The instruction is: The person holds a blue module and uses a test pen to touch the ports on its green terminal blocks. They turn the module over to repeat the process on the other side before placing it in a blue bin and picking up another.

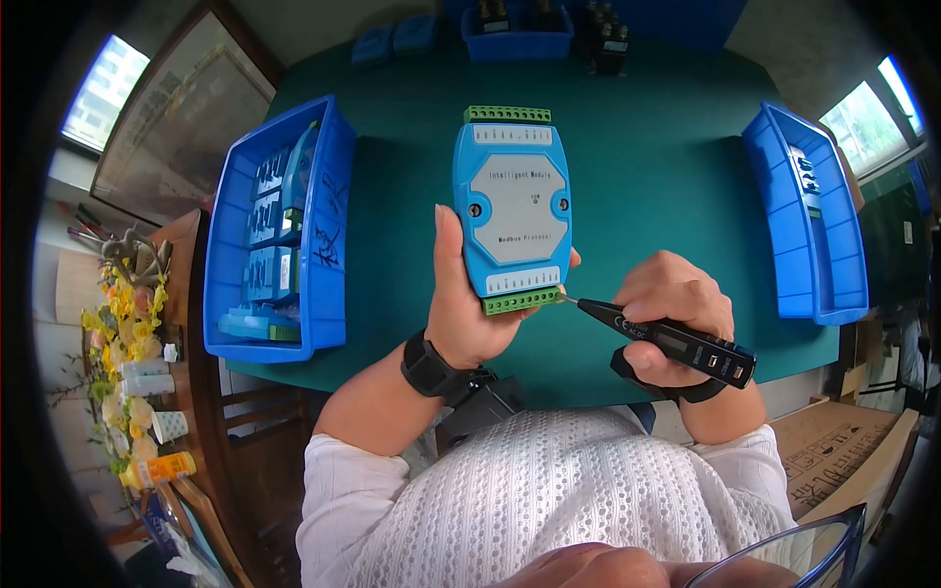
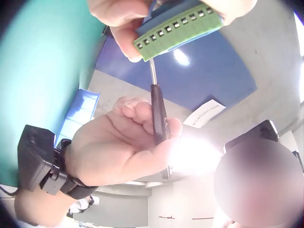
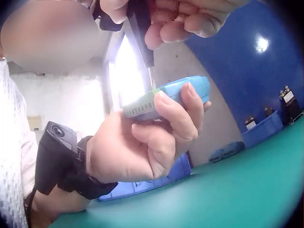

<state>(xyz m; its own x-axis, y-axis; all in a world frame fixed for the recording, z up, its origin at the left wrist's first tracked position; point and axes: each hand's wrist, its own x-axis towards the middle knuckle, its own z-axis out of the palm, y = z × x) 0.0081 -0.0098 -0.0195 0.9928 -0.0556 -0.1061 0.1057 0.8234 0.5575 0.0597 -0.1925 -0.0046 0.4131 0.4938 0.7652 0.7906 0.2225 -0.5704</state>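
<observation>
A blue module (image 1: 518, 211) with a grey label and green terminal strips at both ends is held up over the table by the left hand (image 1: 470, 304), thumb along one side and fingers behind. The right hand (image 1: 681, 304) grips a black pen-shaped tester (image 1: 676, 343) with a small display. Its metal tip meets the right end of the lower green strip (image 1: 522, 301). In the left wrist view the tester's shaft (image 2: 153, 72) touches one end of the green strip (image 2: 178, 29). The right wrist view shows the left fingers curled round the module (image 3: 185, 90).
A blue bin (image 1: 328, 235) of modules stands at the left, another bin (image 1: 818, 245) with a few parts at the right. At the back are a blue bin (image 1: 518, 47), blue modules (image 1: 414, 35) and black parts (image 1: 610, 54). The green table (image 1: 412, 147) lies beneath.
</observation>
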